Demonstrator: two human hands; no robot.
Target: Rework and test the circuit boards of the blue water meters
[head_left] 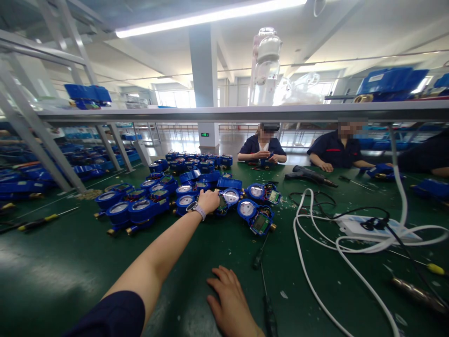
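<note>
Left hand [209,200] at frame centre seemingly grips a round blue plastic water meter [227,198] with glass dial; right hand [231,304] lies flat, fingers spread, on smooth green table [70,262].

No text can be read; the green sign [204,135] on the pillar [205,70] is blurred.

Green worktable [70,262] under a strip light [210,18] (white pillar [204,70] behind).
</note>
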